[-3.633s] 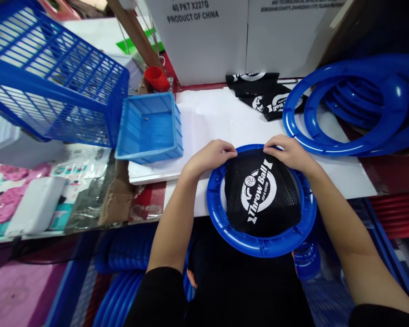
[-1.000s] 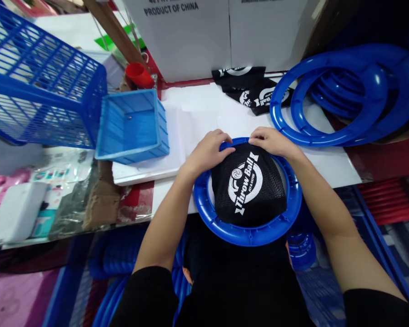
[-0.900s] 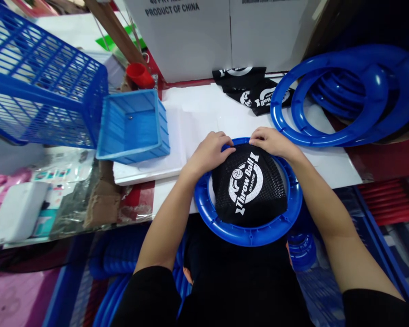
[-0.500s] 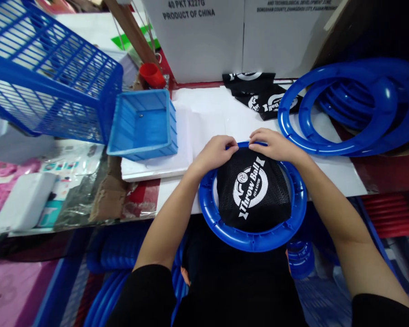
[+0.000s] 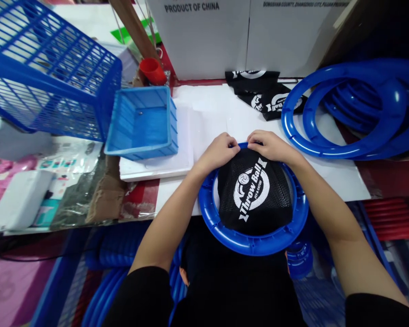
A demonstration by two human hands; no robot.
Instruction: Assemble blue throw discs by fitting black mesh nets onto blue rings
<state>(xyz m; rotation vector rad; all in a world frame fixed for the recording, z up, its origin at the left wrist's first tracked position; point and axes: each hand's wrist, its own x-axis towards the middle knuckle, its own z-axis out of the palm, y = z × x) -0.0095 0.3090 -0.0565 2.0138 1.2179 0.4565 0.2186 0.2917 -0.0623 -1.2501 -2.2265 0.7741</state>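
While both hands work at the far edge of the blue plastic ring, the left hand and right hand sit almost touching, each with fingers curled and pinching the top hem of the black mesh net printed "Throw Ball" against the rim. That ring lies at the near edge of the white desk, partly overhanging it. Off to the right rests a stack of blue rings, with more folded black nets just beside it. A small blue tray and a big blue wire basket stand to the left.
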